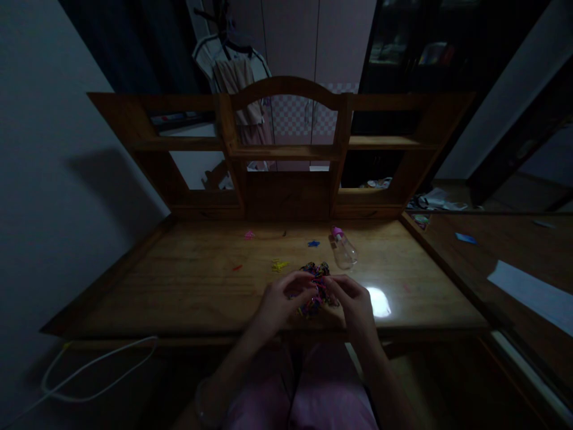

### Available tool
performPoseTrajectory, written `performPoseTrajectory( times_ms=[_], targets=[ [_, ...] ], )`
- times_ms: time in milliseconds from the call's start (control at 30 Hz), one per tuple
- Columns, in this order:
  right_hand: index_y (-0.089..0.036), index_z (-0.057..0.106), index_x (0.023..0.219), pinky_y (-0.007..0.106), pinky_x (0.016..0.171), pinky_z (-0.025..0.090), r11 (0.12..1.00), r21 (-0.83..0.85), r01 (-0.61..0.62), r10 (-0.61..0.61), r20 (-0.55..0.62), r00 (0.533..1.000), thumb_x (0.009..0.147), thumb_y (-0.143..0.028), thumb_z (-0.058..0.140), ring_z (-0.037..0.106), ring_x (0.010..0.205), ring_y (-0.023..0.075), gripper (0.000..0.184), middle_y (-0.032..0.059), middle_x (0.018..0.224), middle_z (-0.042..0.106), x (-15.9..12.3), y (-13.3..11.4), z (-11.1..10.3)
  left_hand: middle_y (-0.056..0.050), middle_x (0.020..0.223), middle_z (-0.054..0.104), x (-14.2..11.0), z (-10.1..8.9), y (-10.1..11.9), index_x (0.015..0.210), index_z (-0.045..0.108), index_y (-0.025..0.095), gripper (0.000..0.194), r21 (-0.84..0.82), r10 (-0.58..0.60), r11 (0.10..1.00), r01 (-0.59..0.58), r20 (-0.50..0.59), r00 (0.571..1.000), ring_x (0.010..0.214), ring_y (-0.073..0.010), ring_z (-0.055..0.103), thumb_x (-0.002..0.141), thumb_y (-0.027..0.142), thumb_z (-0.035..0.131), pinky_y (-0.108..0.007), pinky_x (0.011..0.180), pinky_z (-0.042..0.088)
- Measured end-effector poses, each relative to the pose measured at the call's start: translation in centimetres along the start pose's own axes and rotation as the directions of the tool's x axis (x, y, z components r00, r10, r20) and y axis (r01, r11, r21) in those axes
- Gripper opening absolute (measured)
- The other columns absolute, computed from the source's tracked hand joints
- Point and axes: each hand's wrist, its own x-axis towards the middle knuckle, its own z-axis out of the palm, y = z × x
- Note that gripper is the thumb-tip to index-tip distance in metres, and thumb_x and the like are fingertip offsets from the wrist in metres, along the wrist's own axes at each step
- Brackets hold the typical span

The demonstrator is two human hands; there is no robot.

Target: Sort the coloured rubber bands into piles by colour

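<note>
A heap of small, thin, multicoloured pieces, looking like little elastic bands, lies near the front of the wooden desk. My left hand comes in from its left, thumb and fingers bent together in a pinch at the heap. From the other side my right hand pinches too, its fingertips close to the left ones. What is between the fingertips is too small to make out. Beyond the heap lie a yellow cluster, a blue cluster, a pink cluster, a red piece and a tiny dark piece.
A clear bottle with a pink top lies on its side behind the right hand. The wooden shelf unit closes off the desk's back. A white cable loops at the front left. At right, another surface carries a white sheet.
</note>
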Motion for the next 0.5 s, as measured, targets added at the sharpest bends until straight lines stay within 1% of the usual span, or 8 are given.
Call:
performPoseTrajectory(
  times_ms=[33,100,167,233,333,400,433,500],
  targets=[
    [-0.02,0.074,0.079,0.026,0.061,0.047,1.0,0.009,-0.004,0.004,0.025,1.0,0.074,-0.042,0.073,0.06,0.065,0.0153,0.022,0.0014,0.07,0.068,-0.2,-0.2,0.2,-0.006,0.103,0.072,-0.2,0.5,0.3,0.106,0.065,0.024,0.033,-0.03,0.006,1.0,-0.006,-0.005,1.0,0.095,-0.0207,0.068,0.078,0.04,0.071,-0.032,0.086,0.056],
    [-0.02,0.074,0.077,0.025,0.059,0.046,1.0,0.024,-0.02,0.018,0.065,0.998,0.074,-0.042,0.073,0.058,0.062,0.0142,0.022,0.001,0.068,0.067,-0.5,-0.3,0.5,-0.005,0.1,0.072,-0.4,0.8,0.8,0.102,0.067,0.024,0.029,-0.05,0.023,0.998,-0.025,-0.039,0.999,0.093,-0.0204,0.068,0.078,0.04,0.071,-0.032,0.085,0.056],
    [-0.019,0.074,0.075,0.025,0.059,0.046,0.999,0.026,-0.036,0.033,0.082,0.996,0.074,-0.042,0.073,0.058,0.062,0.014,0.023,0.0013,0.068,0.067,-0.8,-0.2,0.6,-0.004,0.094,0.072,-0.4,0.7,1.0,0.092,0.069,0.024,0.021,-0.035,0.035,0.999,-0.038,-0.076,0.996,0.089,-0.02,0.069,0.078,0.04,0.07,-0.032,0.084,0.056],
    [-0.019,0.074,0.076,0.025,0.06,0.047,0.999,0.012,-0.044,0.043,0.09,0.995,0.073,-0.043,0.073,0.059,0.063,0.0147,0.024,0.002,0.069,0.068,-1.0,-0.1,0.7,-0.003,0.09,0.072,-0.5,0.6,1.0,0.086,0.07,0.024,0.018,-0.01,0.038,0.999,-0.039,-0.095,0.995,0.086,-0.0199,0.069,0.079,0.041,0.069,-0.032,0.083,0.057],
    [-0.019,0.074,0.078,0.025,0.059,0.047,0.999,-0.029,-0.042,0.045,0.106,0.993,0.074,-0.045,0.072,0.06,0.066,0.0162,0.026,0.0032,0.071,0.068,-1.2,-0.1,0.9,-0.003,0.089,0.073,-0.6,0.4,0.8,0.085,0.07,0.023,0.02,0.025,0.033,0.999,-0.031,-0.096,0.995,0.085,-0.0203,0.069,0.078,0.042,0.069,-0.032,0.08,0.057],
    [-0.018,0.073,0.079,0.025,0.055,0.046,0.998,-0.052,-0.027,0.032,0.101,0.994,0.077,-0.047,0.069,0.058,0.063,0.0156,0.03,0.0033,0.069,0.067,-1.1,0.0,0.8,-0.004,0.088,0.073,-0.4,-0.5,0.2,0.085,0.07,0.022,0.021,0.07,0.029,0.997,-0.021,-0.123,0.992,0.084,-0.0202,0.069,0.078,0.042,0.069,-0.032,0.08,0.057],
    [-0.018,0.072,0.08,0.024,0.054,0.045,0.998,-0.066,-0.015,0.021,0.087,0.996,0.079,-0.049,0.066,0.056,0.06,0.0149,0.031,0.0032,0.068,0.066,-1.0,0.0,0.6,-0.004,0.088,0.074,-0.1,-1.3,-0.3,0.085,0.07,0.022,0.022,0.113,0.032,0.994,-0.013,-0.161,0.986,0.084,-0.0201,0.069,0.078,0.042,0.068,-0.032,0.08,0.057],
    [-0.017,0.071,0.079,0.024,0.055,0.043,0.994,-0.11,0.015,-0.011,0.037,0.999,0.081,-0.049,0.063,0.054,0.058,0.014,0.033,0.0022,0.065,0.063,-0.8,0.3,-0.1,-0.004,0.088,0.074,0.4,-3.9,-1.7,0.084,0.069,0.021,0.022,0.24,0.055,0.971,0.018,-0.291,0.955,0.084,-0.0203,0.069,0.079,0.042,0.067,-0.032,0.081,0.055]
  ],
)
